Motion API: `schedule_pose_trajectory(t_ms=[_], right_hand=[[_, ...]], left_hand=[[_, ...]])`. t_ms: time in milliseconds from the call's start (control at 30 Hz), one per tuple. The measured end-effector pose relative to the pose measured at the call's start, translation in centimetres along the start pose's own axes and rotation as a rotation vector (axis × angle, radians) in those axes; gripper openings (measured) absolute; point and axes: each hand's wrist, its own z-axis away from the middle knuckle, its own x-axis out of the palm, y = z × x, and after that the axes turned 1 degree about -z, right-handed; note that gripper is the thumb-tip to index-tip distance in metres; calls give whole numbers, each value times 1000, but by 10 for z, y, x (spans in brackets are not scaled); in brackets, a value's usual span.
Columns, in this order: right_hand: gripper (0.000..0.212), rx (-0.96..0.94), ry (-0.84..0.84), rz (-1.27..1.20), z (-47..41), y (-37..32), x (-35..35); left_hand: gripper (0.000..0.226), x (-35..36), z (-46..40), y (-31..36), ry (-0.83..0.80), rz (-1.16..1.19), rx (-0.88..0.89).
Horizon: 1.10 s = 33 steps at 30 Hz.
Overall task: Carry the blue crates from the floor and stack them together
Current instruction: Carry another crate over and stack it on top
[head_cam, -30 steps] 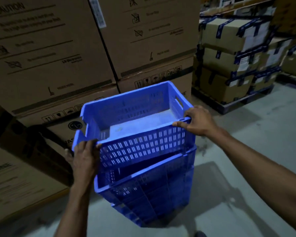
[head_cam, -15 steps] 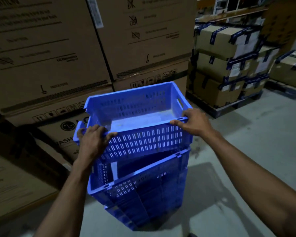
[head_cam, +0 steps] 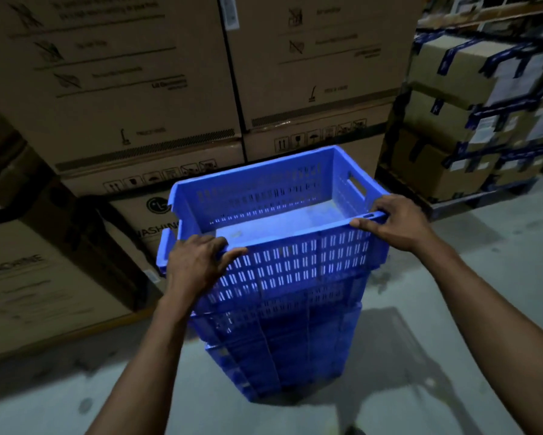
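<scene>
Top blue crate [head_cam: 282,246]: rigid plastic, prob. light when empty. Left hand [head_cam: 198,262] and right hand [head_cam: 395,224] grasp near rim corners; alt. grip: side handle slots.

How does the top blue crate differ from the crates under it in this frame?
The top crate shows its open inside and pale floor; the lower crates are covered, only their outer walls showing. The top crate is lit bright blue; the lower crates sit in shadow. Both hands, the left hand and the right hand, grip the top crate's near rim; nothing touches the lower crates but the crate above. All are blue slotted plastic.
</scene>
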Motion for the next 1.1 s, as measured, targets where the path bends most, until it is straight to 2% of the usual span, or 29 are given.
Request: schedule_pose_trajectory(t_ms=[167,300,433,533,700,767,867,933,1033,1100], right_hand=[[72,38,48,134,19,-48,11],[65,21,116,146,47,-45,11],[65,-45,82,-30,41,-1,2],[67,-56,105,-140,35,10,2],[64,40,126,62,55,-44,33],[61,83,104,111,62,-66,44],[60,87,62,110,56,-62,49],[66,73,27,89,41,-41,40],[78,-4,-119,-43,9,-14,10],[76,-22,-218,-54,-10,-9,-10]], left_hand=[[88,-8,4,-53,46,116,-54],[89,-16,25,-43,11,106,-40],[75,-34,30,0,100,12,57],[71,-51,15,9,184,-63,53],[84,-6,14,-53,43,131,-55],[84,7,19,-73,66,236,-122],[84,2,16,-72,70,247,-128],[87,-4,22,-50,66,191,-134],[81,-20,48,-6,22,139,-167],[75,-31,65,21,1,126,-157]])
